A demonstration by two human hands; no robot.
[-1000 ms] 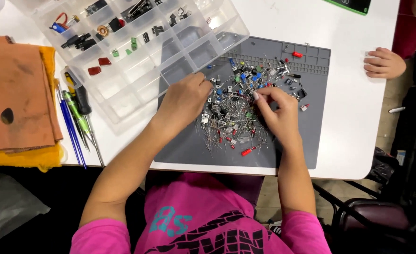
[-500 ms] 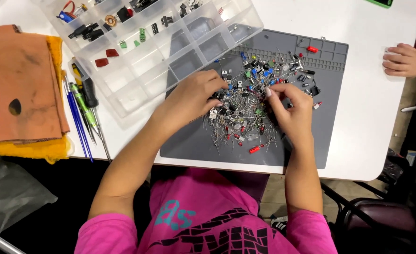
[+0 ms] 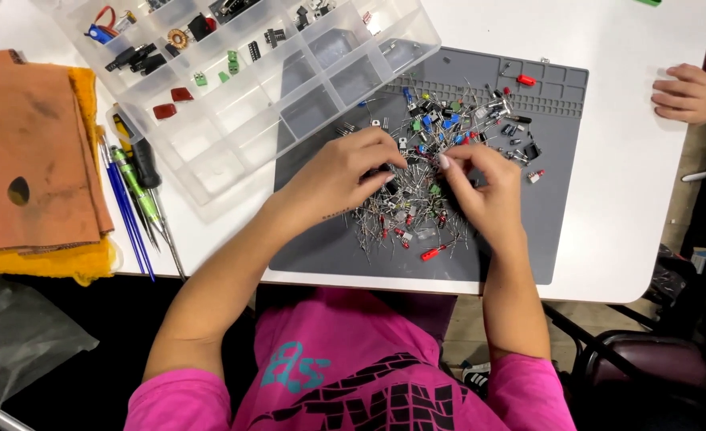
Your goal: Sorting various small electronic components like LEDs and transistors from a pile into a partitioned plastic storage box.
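Grey mat [image 3: 345, 247], parts pile [image 3: 417, 203] half-hidden by hands

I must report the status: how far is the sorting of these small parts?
Done: some parts lie in the clear organizer box. In hand: left hand and right hand pick in the pile of components. Left: most of the pile remains on the grey mat.

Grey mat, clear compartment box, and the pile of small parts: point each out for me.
grey mat [image 3: 321, 251], head view, bare lower-left corner.
clear compartment box [image 3: 241, 120], head view, empty middle compartment.
pile of small parts [image 3: 417, 209], head view, centre.
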